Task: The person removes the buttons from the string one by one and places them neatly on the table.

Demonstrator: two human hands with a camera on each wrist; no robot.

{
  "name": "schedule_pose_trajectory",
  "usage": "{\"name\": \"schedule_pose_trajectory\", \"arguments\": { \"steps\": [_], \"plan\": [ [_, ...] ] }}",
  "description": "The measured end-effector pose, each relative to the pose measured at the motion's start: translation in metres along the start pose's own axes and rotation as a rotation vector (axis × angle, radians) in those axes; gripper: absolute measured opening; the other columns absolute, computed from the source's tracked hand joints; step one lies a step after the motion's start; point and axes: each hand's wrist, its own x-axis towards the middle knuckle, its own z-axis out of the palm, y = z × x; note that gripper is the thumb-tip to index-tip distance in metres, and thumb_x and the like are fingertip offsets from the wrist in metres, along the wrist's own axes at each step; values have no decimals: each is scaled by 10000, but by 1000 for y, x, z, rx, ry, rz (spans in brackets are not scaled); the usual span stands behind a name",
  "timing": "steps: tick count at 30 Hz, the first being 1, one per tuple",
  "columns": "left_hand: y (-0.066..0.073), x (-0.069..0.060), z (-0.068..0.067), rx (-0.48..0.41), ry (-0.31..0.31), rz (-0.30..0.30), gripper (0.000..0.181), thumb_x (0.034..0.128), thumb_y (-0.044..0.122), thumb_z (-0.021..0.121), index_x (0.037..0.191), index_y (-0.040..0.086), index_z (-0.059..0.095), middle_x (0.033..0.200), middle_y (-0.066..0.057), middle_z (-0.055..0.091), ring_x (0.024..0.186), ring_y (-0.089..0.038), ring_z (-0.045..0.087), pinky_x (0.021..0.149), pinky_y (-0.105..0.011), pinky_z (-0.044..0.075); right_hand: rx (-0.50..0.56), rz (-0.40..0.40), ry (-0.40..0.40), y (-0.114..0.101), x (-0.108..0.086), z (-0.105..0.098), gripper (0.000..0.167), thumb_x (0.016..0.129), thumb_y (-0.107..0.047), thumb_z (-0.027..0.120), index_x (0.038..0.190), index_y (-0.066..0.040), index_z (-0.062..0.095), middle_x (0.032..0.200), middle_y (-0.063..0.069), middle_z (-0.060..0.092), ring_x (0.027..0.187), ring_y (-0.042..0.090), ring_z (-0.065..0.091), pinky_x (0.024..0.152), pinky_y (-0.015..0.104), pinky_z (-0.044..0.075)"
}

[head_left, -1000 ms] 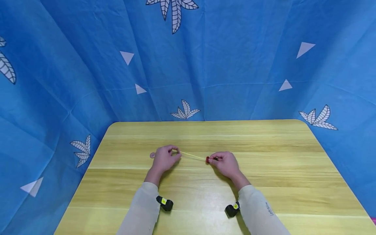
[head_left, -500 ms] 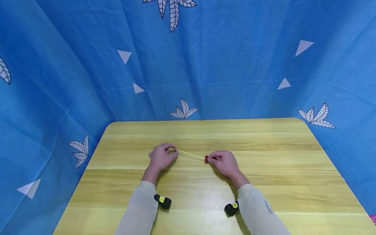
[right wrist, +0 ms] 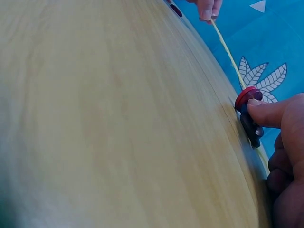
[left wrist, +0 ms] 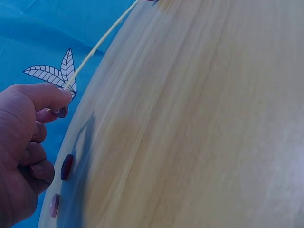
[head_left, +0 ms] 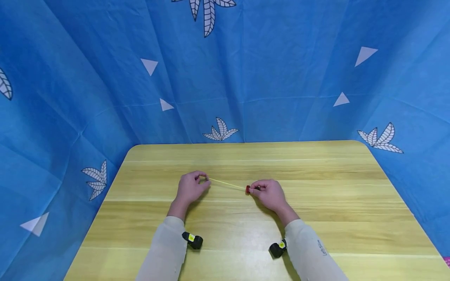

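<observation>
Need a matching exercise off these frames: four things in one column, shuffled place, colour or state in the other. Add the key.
Things
1. yellow string
2. red disc on the string
3. pink disc
4. cloth backdrop

Place, colour or state
A. on the tabletop, clear of both hands' fingertips
B. against the thumb of the right hand
C. blue
D. running straight between the left hand and the right hand

Pairs: 1-D, 2-B, 3-A, 4-C
</observation>
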Motion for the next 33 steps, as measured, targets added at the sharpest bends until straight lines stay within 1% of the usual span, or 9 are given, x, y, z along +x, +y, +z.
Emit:
{"name": "schedule_pose_trajectory", "arguments": {
  "steps": [3, 6, 13, 19, 24, 27, 30, 33],
  "plan": [
    [-2, 0, 0, -3, 5, 3, 176, 842, 221, 794, 990, 136, 749, 555, 25, 395, 501, -132, 337, 627, -327, 413, 12, 17, 0, -1, 0, -1, 48, 871, -148, 780, 838, -181, 794, 497, -59, 430, 476, 106, 315, 537, 295, 314],
    [-3, -1, -1, -11, 6, -4, 166, 845, 217, 797, 982, 140, 743, 554, 24, 390, 501, -138, 339, 630, -337, 417, 13, 23, -4, -1, 0, 0, 51, 882, -151, 770, 843, -171, 796, 498, -56, 434, 477, 106, 314, 542, 296, 319],
    [-5, -3, -4, -21, 10, 9, 170, 849, 200, 793, 992, 121, 743, 544, 26, 382, 495, -140, 348, 674, -353, 443, 13, 16, -5, 0, -1, 1, 64, 875, -135, 776, 840, -186, 796, 507, -53, 464, 482, 106, 327, 551, 296, 326],
    [-9, -4, -10, -34, 18, -10, 151, 845, 179, 792, 970, 116, 735, 553, 16, 402, 538, -156, 424, 690, -362, 458, 12, 12, -4, 1, 0, 2, 58, 877, -132, 773, 856, -179, 798, 502, -46, 459, 468, 105, 319, 532, 289, 319],
    [-14, -4, -14, -44, 27, -29, 163, 848, 203, 791, 976, 119, 734, 561, 17, 382, 571, -177, 448, 731, -359, 470, 7, 10, -1, 1, -1, 1, 55, 880, -130, 772, 859, -175, 796, 498, -40, 454, 467, 110, 319, 537, 291, 322],
    [-18, -4, -17, -45, 32, -41, 165, 852, 214, 792, 980, 127, 733, 557, 16, 377, 559, -174, 432, 739, -357, 475, 6, 2, -2, 0, 0, 1, 43, 880, -136, 773, 857, -166, 795, 501, -44, 451, 472, 109, 321, 542, 293, 323],
    [-21, -5, -21, -43, 40, -44, 176, 856, 215, 787, 994, 119, 736, 557, 9, 402, 534, -173, 409, 728, -366, 476, 3, -4, -1, 1, 0, 1, 39, 881, -146, 774, 854, -165, 794, 502, -45, 451, 470, 104, 318, 542, 293, 323],
    [-23, -5, -25, -26, 53, -44, 187, 854, 214, 780, 1004, 112, 738, 559, 13, 409, 514, -161, 384, 708, -354, 468, -1, -10, 0, 2, 0, 1, 43, 885, -151, 772, 853, -170, 795, 526, -58, 505, 471, 101, 315, 557, 299, 335]
  ]
}}
